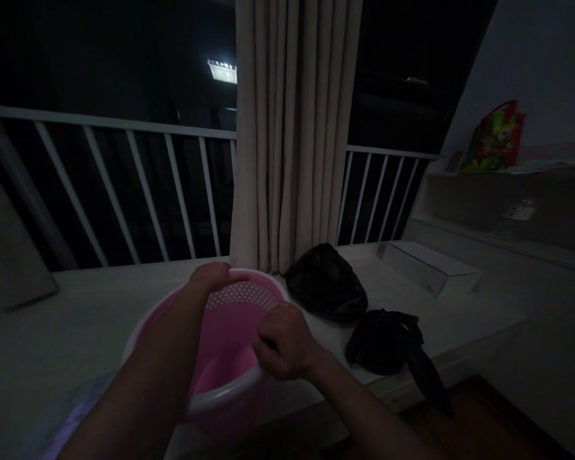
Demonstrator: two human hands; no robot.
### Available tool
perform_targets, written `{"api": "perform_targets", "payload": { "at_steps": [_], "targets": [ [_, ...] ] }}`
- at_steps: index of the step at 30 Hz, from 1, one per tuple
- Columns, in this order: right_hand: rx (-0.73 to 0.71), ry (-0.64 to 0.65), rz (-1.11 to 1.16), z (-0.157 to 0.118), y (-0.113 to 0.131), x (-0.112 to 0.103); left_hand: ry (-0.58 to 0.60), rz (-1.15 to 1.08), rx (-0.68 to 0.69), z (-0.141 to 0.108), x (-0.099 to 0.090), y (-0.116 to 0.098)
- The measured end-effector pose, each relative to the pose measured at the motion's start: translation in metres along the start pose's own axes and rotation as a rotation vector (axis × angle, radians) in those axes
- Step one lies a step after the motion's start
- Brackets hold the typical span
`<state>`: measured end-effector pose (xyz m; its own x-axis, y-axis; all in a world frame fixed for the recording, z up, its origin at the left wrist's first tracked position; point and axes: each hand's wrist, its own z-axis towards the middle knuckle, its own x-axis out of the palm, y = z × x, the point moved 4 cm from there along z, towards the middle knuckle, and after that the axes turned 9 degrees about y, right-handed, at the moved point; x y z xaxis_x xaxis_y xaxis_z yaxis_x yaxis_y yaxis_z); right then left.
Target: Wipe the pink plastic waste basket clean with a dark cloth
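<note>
A pink plastic basket (239, 393) with a pale rim and a band of small holes stands on the white ledge in front of me, its open top facing up and toward me. My left hand (212, 276) reaches across the opening and is closed on the far rim. On the right side, my right hand (285, 340) makes a fist at the rim; its fingertips are partly hidden. To the right of the basket sit a bulky black plastic bag (326, 284) and a smaller black bag (381, 342), whose loose end hangs over the ledge's front edge.
Behind the ledge (172, 275) are a beige curtain (292, 128) and white railings (146, 179) before dark windows. A white box (426, 265) lies at the right. The right shelf holds a red-green bag (496, 137); a clear bottle (520, 214) is below. Purplish material (74, 415) lies lower left.
</note>
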<state>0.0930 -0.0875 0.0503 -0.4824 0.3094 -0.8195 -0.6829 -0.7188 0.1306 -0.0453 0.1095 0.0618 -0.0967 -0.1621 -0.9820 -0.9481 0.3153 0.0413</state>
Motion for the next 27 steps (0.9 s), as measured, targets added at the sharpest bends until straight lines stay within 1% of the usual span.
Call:
{"api": "perform_targets", "payload": {
  "at_steps": [3, 6, 10, 13, 15, 18, 21, 23, 25, 27],
  "targets": [
    [0.022, 0.045, -0.024, 0.000, 0.000, -0.001, 0.007, 0.009, 0.008, 0.003, 0.001, 0.002],
    [0.031, 0.061, -0.032, 0.001, -0.001, -0.003, 0.014, -0.038, 0.012, 0.005, 0.001, 0.002],
    [0.071, 0.077, -0.066, 0.000, 0.010, 0.001, 0.005, -0.105, -0.002, 0.006, 0.001, 0.002],
    [0.106, 0.022, -0.080, -0.003, 0.024, 0.006, -0.006, -0.120, -0.015, 0.006, 0.002, 0.002],
    [0.096, -0.028, -0.085, -0.005, 0.028, 0.007, -0.012, -0.127, -0.019, 0.005, 0.002, 0.002],
    [0.070, -0.035, -0.092, -0.004, 0.023, 0.006, -0.021, -0.150, -0.045, 0.002, 0.002, 0.005],
    [0.122, 0.010, -0.094, -0.002, 0.016, 0.007, -0.014, -0.177, -0.075, 0.001, 0.002, 0.009],
    [0.175, 0.002, -0.102, -0.001, 0.022, 0.010, -0.006, -0.192, -0.083, 0.001, 0.002, 0.010],
    [0.207, -0.022, -0.114, 0.000, 0.036, 0.014, 0.000, -0.195, -0.082, 0.001, 0.003, 0.010],
    [0.197, 0.026, -0.096, 0.001, 0.048, 0.016, 0.006, -0.188, -0.076, 0.001, 0.003, 0.009]
  ]
}}
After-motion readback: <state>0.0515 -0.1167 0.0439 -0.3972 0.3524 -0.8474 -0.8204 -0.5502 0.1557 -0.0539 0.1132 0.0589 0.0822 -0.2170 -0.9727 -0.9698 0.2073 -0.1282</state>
